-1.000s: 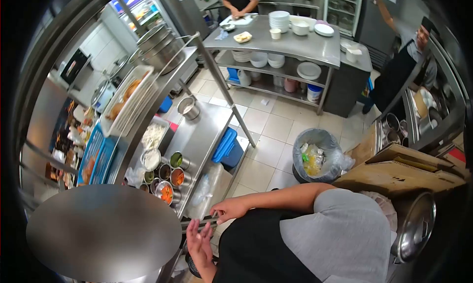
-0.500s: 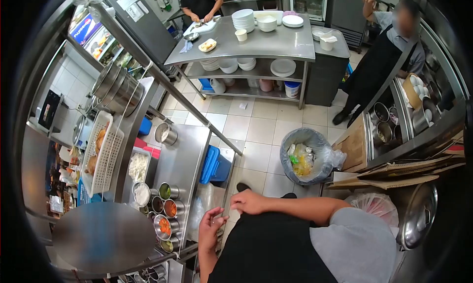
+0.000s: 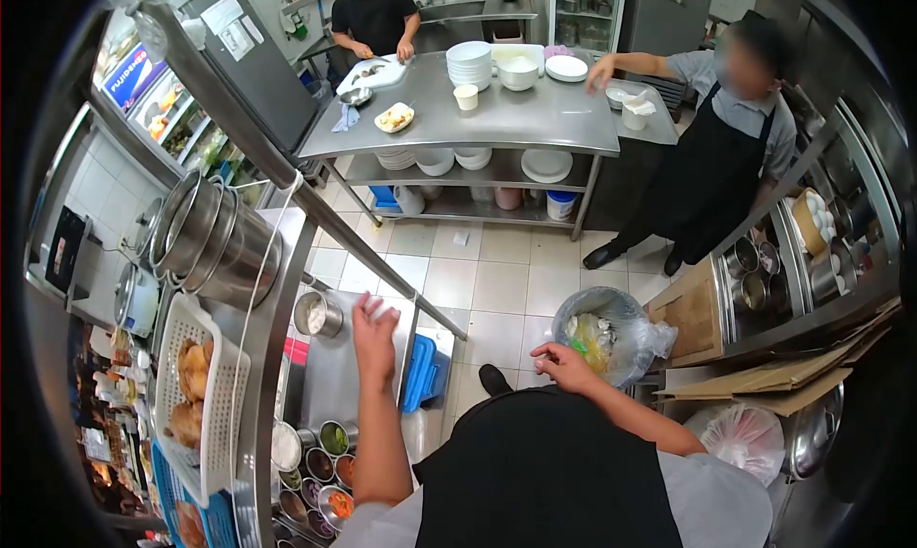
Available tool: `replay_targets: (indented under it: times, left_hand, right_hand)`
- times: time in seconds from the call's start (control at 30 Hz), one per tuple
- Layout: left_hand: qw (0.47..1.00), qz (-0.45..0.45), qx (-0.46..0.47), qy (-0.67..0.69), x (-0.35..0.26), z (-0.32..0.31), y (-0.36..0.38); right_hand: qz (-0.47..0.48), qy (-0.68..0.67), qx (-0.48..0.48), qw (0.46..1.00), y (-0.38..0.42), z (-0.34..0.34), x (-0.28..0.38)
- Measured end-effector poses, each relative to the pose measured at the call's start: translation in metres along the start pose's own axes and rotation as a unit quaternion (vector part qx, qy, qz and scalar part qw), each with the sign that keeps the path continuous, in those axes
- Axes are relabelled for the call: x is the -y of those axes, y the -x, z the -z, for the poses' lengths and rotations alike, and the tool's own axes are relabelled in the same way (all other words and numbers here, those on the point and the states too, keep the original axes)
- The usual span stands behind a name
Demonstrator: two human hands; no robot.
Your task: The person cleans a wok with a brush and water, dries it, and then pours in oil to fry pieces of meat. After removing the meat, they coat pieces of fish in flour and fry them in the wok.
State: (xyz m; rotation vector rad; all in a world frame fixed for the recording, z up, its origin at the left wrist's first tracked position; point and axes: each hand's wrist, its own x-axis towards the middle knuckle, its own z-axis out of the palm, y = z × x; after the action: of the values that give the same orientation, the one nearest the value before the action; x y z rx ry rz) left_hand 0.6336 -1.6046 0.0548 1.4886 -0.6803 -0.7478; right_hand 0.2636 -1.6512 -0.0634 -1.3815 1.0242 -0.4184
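My left hand (image 3: 375, 336) is held above the steel counter (image 3: 330, 386), its fingers apart and nothing in it. Close by on its left stands a small steel pot (image 3: 318, 316) with white contents. My right hand (image 3: 565, 365) hovers in front of the lined rubbish bin (image 3: 611, 330), fingers loosely bent and apart, holding nothing I can see. Below my left hand's wrist, several steel tubs sit on the counter, among them one with orange pieces (image 3: 337, 505) and one with green pieces (image 3: 334, 439).
A white basket of brown food (image 3: 205, 395) rests on the left shelf beside big steel pots (image 3: 215, 233). Ahead is a steel table (image 3: 411, 128) with stacked bowls (image 3: 468, 68). One co-worker (image 3: 377, 23) stands behind it, another (image 3: 726, 157) to its right. Cardboard (image 3: 764, 367) juts out at right.
My hands have come apart: the left has risen over the counter, the right has shifted toward the bin. My view has moved forward. The right co-worker has stepped left, arm lowered toward the table.
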Motion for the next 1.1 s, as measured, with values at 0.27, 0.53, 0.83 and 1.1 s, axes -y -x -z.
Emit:
replay_targets:
  times: [0.27, 0.53, 0.83, 1.1]
  left_hand:
    - [0.978, -0.158, -0.13, -0.037, -0.011, -0.022, -0.183]
    - [0.947, -0.274, -0.17, -0.011, 0.021, -0.028, -0.2]
    - [0.963, -0.254, -0.082, -0.029, 0.034, -0.015, -0.196]
    - [0.988, -0.134, -0.078, -0.009, 0.04, -0.014, -0.187]
  right_hand:
    - [-0.2, 0.423, -0.054, 0.882, 0.028, 0.071, -0.278]
    - [-0.236, 0.534, 0.087, 0.807, 0.135, 0.038, -0.459]
    - [-0.082, 0.39, -0.094, 0.912, -0.019, -0.011, -0.352]
    - [-0.311, 0.115, -0.257, 0.908, -0.046, 0.005, -0.233]
